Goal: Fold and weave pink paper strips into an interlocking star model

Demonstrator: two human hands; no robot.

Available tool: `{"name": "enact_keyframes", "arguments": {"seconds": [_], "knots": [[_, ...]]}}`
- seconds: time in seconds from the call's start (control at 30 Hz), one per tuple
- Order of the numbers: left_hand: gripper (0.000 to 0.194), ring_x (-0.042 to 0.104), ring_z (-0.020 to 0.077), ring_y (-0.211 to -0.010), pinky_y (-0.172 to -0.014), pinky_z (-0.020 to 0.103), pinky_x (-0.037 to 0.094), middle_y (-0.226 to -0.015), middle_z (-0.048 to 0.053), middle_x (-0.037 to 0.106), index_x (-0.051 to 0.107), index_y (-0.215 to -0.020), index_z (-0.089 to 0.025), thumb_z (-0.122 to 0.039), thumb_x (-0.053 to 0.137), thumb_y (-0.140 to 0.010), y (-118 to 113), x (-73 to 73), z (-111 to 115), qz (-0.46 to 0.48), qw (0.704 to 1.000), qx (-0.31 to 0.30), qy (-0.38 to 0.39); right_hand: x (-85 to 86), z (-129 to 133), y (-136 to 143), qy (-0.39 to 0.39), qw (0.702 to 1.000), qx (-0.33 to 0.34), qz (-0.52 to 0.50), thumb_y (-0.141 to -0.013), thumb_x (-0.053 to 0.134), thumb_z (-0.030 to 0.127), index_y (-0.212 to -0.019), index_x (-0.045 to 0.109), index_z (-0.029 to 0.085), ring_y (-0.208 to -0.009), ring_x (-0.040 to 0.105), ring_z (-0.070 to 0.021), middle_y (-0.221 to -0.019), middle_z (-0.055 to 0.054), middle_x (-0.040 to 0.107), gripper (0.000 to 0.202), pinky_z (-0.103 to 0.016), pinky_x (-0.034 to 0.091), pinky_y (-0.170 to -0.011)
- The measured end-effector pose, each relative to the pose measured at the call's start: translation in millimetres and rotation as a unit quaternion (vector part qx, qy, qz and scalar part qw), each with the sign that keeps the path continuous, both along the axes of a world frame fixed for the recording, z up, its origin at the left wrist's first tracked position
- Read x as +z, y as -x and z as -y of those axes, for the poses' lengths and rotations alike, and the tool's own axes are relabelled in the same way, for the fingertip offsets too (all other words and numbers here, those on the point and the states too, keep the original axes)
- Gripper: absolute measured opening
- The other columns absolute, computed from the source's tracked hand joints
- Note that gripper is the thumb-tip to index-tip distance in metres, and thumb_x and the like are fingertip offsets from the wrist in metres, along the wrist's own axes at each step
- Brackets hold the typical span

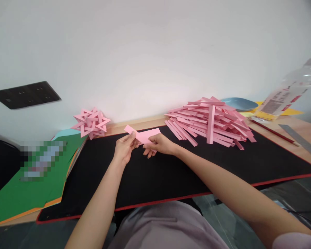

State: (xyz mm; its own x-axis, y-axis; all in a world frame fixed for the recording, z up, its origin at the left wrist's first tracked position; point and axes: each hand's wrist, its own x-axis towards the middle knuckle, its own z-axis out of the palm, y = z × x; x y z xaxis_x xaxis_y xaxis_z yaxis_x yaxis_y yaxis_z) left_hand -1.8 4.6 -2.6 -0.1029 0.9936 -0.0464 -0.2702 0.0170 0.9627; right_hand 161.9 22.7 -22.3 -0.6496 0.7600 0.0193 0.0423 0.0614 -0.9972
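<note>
Between my two hands is a piece of pink folded paper (145, 135), held above the black mat (155, 180). My left hand (124, 147) pinches its left part, where a narrow strip sticks up past the thumb. On the right side, my right hand (160, 144) grips the same paper between thumb and fingers. How the folds run under the fingers is hidden. Behind and to the right lies a large heap of folded pink paper strips (210, 119). A finished-looking pink paper star ball (91, 122) rests at the back left, near the wall.
Green and other coloured sheets (38, 173) are stacked at the left, with a blurred-out object on top. A blue dish (240, 103), a clear plastic bottle (287, 90), a dark red pencil (272, 130) and a ruler (301, 141) are at the right. A dark socket panel (25, 95) is on the wall.
</note>
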Motion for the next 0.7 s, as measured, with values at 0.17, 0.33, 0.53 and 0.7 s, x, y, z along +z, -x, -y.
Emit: {"name": "enact_keyframes", "arguments": {"seconds": [0.17, 0.33, 0.53, 0.7], "knots": [[0.03, 0.058, 0.0117, -0.056, -0.056, 0.024, 0.045, -0.061, 0.005, 0.064, 0.065, -0.067, -0.009, -0.036, 0.076, -0.057, -1, -2.4, 0, -0.003, 1.0, 0.001, -0.008, -1.1, 1, 2, -0.003, 1.0, -0.004, -0.002, -0.077, 0.062, 0.033, -0.075, 0.053, 0.01, -0.056, 0.066, -0.0127, -0.076, -0.011, 0.07, 0.024, -0.019, 0.05, -0.048], [0.03, 0.057, 0.011, -0.053, -0.055, 0.024, 0.044, -0.057, 0.005, 0.063, 0.065, -0.063, -0.009, -0.036, 0.076, -0.056, -4, -3.0, 0, -0.02, 0.999, 0.025, -0.031, -1.1, 1, 2, -0.005, 1.0, 0.001, -0.013, -0.077, 0.061, 0.034, -0.068, 0.048, 0.011, -0.055, 0.065, -0.013, -0.073, -0.012, 0.07, 0.028, -0.019, 0.049, -0.047], [0.031, 0.05, 0.0085, -0.041, -0.044, 0.021, 0.037, -0.046, 0.002, 0.056, 0.06, -0.053, -0.011, -0.039, 0.073, -0.058, -10, -5.3, 0, -0.074, 0.99, 0.076, -0.088, 4.1, 4, 3, -0.03, 0.999, 0.018, -0.026, -0.078, 0.06, 0.035, -0.061, 0.04, 0.014, -0.048, 0.063, -0.0123, -0.061, -0.009, 0.068, 0.033, -0.018, 0.044, -0.041], [0.031, 0.048, 0.0079, -0.041, -0.043, 0.02, 0.036, -0.045, 0.0, 0.054, 0.058, -0.056, -0.012, -0.04, 0.071, -0.06, -12, -5.7, 1, -0.07, 0.988, 0.093, -0.106, 6.6, 5, 5, -0.04, 0.999, 0.016, -0.024, -0.08, 0.058, 0.032, -0.063, 0.041, 0.014, -0.047, 0.062, -0.011, -0.061, -0.008, 0.068, 0.03, -0.017, 0.044, -0.041]]}}
